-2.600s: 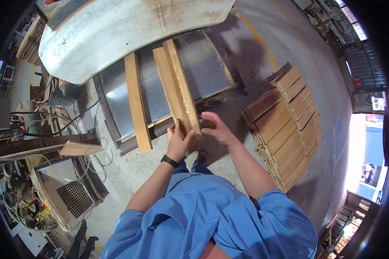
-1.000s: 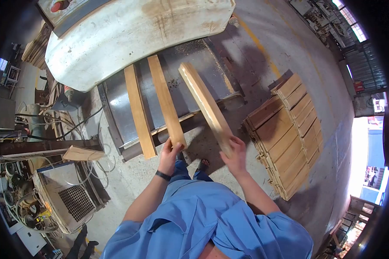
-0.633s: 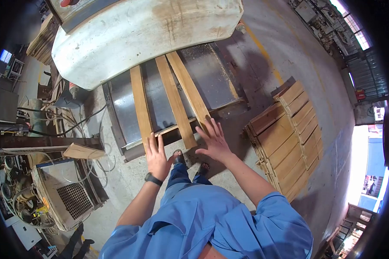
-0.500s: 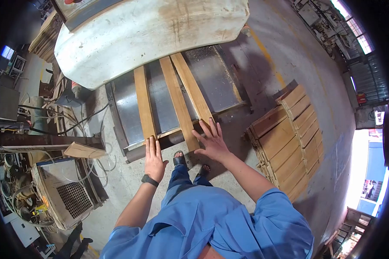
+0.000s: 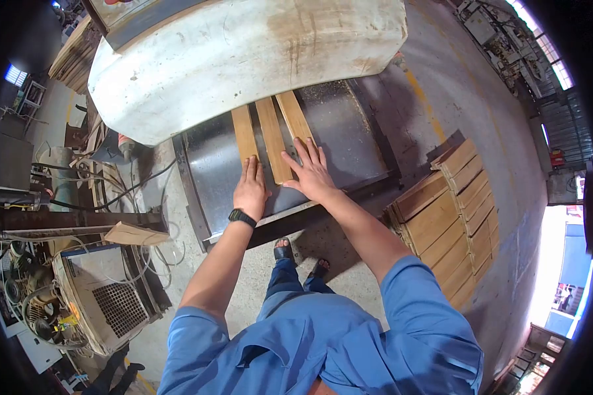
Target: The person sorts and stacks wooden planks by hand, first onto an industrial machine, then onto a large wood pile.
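Three wooden strips lie on a dark metal machine bed (image 5: 211, 178), and their far ends are hidden under a large white hood (image 5: 244, 59). My left hand (image 5: 251, 193) lies with fingers stretched at the near end of the left strip (image 5: 244, 131). My right hand (image 5: 311, 176) is spread, its fingertips on the near end of the right strip (image 5: 294, 117) and its thumb by the near end of the middle strip (image 5: 271, 141). A dark watch is on my left wrist.
Stacked wooden boards (image 5: 441, 224) stand right of the machine. On the left are a beam (image 5: 92, 218), a loose board (image 5: 135, 234), hoses and a unit with a grille (image 5: 120, 309). A person's dark-clothed legs (image 5: 115, 372) show at the bottom left.
The three strips have moved forward, farther under the white hood. Both my hands have gone forward with them, over the machine bed. The view has shifted slightly.
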The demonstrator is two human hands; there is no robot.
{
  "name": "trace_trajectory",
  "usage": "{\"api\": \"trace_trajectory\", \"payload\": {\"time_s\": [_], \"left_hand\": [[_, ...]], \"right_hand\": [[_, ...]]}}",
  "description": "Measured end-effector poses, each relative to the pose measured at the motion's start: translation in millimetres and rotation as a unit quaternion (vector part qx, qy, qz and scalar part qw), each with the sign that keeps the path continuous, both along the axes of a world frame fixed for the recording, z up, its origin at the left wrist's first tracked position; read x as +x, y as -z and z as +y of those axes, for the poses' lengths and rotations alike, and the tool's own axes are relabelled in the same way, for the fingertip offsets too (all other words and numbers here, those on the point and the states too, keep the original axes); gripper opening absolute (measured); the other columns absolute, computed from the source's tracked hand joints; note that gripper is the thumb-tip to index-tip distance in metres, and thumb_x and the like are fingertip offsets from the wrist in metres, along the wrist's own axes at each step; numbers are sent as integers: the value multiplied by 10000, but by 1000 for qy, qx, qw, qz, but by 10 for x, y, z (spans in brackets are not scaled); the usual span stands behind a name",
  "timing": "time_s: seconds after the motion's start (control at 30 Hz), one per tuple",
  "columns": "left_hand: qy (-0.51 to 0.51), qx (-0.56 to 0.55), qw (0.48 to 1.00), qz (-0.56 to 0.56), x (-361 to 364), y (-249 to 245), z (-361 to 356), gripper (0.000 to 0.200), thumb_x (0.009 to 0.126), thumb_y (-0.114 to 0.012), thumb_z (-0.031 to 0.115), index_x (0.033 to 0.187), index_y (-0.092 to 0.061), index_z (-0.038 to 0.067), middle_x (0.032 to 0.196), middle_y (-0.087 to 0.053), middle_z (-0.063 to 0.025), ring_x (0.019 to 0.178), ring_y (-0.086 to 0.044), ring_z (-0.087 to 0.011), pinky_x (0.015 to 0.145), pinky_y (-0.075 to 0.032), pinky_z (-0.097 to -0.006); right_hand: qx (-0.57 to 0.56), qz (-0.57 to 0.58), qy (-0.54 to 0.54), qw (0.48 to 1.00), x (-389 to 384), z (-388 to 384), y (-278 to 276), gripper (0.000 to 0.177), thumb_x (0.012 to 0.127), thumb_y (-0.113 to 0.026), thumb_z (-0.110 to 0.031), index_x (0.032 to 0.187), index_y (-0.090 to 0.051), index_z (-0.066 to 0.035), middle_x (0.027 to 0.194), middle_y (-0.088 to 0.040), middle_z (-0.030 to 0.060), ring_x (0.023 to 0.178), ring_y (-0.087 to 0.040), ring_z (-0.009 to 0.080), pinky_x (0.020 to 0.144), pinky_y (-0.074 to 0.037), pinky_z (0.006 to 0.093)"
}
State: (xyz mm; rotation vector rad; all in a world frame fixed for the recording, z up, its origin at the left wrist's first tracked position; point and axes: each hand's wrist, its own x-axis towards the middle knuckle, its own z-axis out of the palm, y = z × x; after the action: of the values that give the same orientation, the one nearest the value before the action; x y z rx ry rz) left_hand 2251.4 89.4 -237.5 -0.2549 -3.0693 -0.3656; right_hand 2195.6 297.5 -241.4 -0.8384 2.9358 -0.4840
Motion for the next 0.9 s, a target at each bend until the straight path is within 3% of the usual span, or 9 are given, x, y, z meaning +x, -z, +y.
{"api": "trace_trajectory", "payload": {"time_s": [0.3, 0.57, 0.77, 0.87, 0.9], "left_hand": [[3, -4, 1000, 25, -502, 15, -23, 887, 702, -879, 267, 1463, -496, 20, 1588, -406, -189, 1459, -418, -333, 1175, -405, -374], [3, 7, 1000, 30, -865, -5, -52, 869, 724, -869, 293, 1462, -499, 23, 1580, -414, -182, 1472, -392, -339, 1171, -399, -401], [18, 18, 999, 32, -1098, -34, -111, 890, 724, -875, 303, 1472, -483, 21, 1578, -398, -195, 1481, -349, -374, 1193, -370, -432], [21, 54, 996, 61, -1087, -183, -146, 871, 724, -881, 274, 1457, -489, 13, 1556, -415, -202, 1457, -364, -388, 1196, -360, -446], [17, 72, 995, 74, -1051, -241, -166, 859, 724, -883, 258, 1449, -494, 10, 1545, -425, -204, 1445, -375, -390, 1196, -357, -451]], "right_hand": [[6, -8, -2, 1000, -423, -96, 6, 842, 852, -739, -537, 1577, -398, -280, 1694, -160, 160, 1564, -69, 434, 1238, -110, 640], [25, -10, -4, 1000, -751, -204, 8, 839, 871, -720, -542, 1584, -387, -251, 1697, -145, 168, 1566, -55, 434, 1242, -90, 636], [0, -36, 7, 999, -960, -270, -71, 873, 838, -781, -480, 1581, -394, -234, 1706, -130, 152, 1574, -30, 418, 1254, -73, 623], [-18, 17, 53, 998, -914, -370, -145, 888, 794, -835, -389, 1555, -432, -174, 1683, -210, 148, 1551, -141, 423, 1236, -150, 621], [-96, 26, 115, 988, -838, -414, -157, 879, 780, -844, -366, 1537, -452, -153, 1652, -258, 154, 1520, -199, 423, 1222, -178, 617]]}}
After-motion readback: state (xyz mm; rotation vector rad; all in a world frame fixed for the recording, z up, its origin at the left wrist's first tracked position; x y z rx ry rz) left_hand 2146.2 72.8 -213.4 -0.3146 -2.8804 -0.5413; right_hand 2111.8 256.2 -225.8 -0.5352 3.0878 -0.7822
